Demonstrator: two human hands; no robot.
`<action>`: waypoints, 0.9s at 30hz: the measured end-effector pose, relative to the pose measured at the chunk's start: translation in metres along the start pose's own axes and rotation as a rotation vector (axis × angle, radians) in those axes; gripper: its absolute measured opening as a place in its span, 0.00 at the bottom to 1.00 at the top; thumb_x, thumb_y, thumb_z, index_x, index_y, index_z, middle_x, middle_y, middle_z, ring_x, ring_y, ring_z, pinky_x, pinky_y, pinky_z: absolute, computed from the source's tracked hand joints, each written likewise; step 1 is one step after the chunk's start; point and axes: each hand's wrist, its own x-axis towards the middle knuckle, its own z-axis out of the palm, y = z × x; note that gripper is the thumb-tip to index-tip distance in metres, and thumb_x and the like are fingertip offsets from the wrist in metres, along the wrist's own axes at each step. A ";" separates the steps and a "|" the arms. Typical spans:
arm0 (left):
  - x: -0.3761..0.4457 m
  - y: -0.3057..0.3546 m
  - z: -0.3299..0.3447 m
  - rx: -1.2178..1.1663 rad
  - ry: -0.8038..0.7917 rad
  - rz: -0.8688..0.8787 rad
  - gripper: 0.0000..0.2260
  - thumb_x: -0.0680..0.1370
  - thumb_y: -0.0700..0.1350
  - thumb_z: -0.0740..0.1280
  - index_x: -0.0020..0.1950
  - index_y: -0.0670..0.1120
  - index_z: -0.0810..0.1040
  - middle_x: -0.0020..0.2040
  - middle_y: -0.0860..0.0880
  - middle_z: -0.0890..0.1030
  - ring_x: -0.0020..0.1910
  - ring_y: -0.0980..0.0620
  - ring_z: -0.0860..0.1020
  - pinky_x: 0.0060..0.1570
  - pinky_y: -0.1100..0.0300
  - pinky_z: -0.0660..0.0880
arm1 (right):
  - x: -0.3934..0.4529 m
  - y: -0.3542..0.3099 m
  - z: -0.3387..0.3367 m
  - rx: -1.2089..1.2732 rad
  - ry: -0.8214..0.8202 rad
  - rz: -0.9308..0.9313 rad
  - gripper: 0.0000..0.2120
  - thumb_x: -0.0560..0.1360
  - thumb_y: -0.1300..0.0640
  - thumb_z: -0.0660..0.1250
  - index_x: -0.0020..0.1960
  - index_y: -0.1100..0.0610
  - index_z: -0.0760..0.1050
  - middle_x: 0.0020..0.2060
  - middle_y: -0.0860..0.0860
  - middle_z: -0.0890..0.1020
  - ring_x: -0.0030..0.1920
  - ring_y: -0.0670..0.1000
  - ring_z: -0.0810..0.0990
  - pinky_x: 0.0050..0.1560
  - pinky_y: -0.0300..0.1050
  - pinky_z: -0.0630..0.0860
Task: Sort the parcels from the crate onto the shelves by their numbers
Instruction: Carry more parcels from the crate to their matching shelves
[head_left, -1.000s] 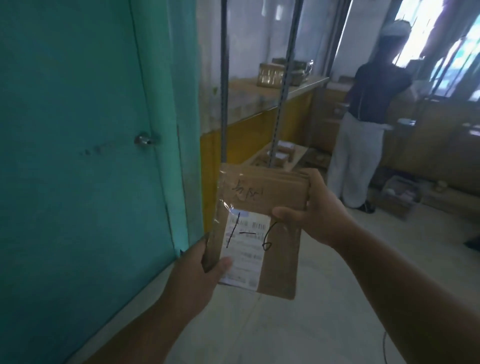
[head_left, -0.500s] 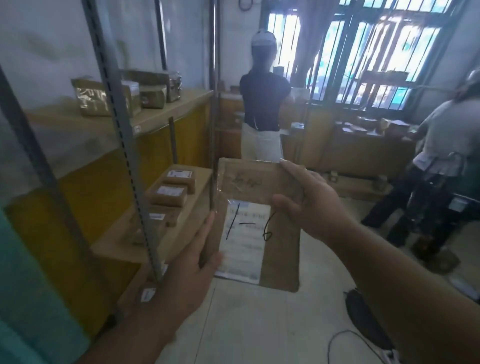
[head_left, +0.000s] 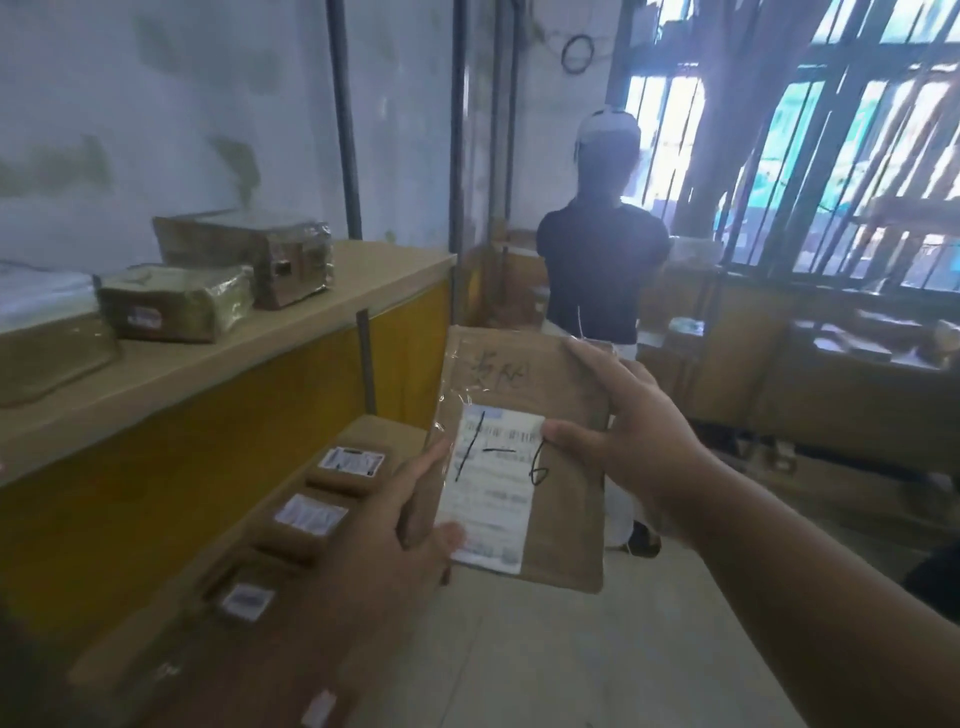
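I hold a flat brown parcel (head_left: 563, 525) upright in front of me, its white label marked "1-6" in black pen. My left hand (head_left: 387, 540) grips its lower left edge, thumb on the label. My right hand (head_left: 631, 441) grips its upper right edge, thumb on the front and fingers over the top. To my left stands a shelf unit: the upper shelf (head_left: 218, 358) carries taped brown parcels (head_left: 174, 304), and the lower shelf (head_left: 379, 434) carries a row of small labelled parcels (head_left: 306, 519).
Grey metal shelf posts (head_left: 344, 119) rise at the left. A person in a dark top (head_left: 600, 270) stands ahead with their back to me, by a long bench (head_left: 841, 400) under barred windows. Pale floor (head_left: 545, 660) lies below the parcel.
My view has swung right, from the teal door to the shelves, and come closer to them. Both hands keep the same hold on the parcel.
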 end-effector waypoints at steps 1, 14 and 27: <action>0.025 -0.005 0.001 0.009 -0.012 0.000 0.36 0.75 0.41 0.74 0.69 0.75 0.64 0.55 0.79 0.75 0.56 0.71 0.77 0.48 0.67 0.79 | 0.026 0.010 0.000 -0.029 0.015 -0.032 0.40 0.69 0.41 0.76 0.75 0.32 0.59 0.70 0.43 0.65 0.63 0.49 0.72 0.49 0.38 0.78; 0.286 0.025 0.032 0.126 0.207 0.118 0.41 0.69 0.37 0.78 0.69 0.71 0.65 0.54 0.78 0.75 0.57 0.68 0.78 0.50 0.69 0.78 | 0.305 0.089 -0.045 0.017 0.017 -0.264 0.41 0.68 0.41 0.77 0.75 0.34 0.61 0.73 0.42 0.65 0.65 0.46 0.72 0.56 0.36 0.72; 0.344 0.104 0.013 0.487 0.781 0.030 0.40 0.64 0.45 0.82 0.67 0.71 0.67 0.50 0.82 0.73 0.49 0.72 0.79 0.44 0.75 0.75 | 0.493 0.032 -0.010 0.344 -0.289 -0.718 0.37 0.71 0.41 0.75 0.75 0.33 0.62 0.66 0.41 0.73 0.58 0.43 0.77 0.64 0.44 0.75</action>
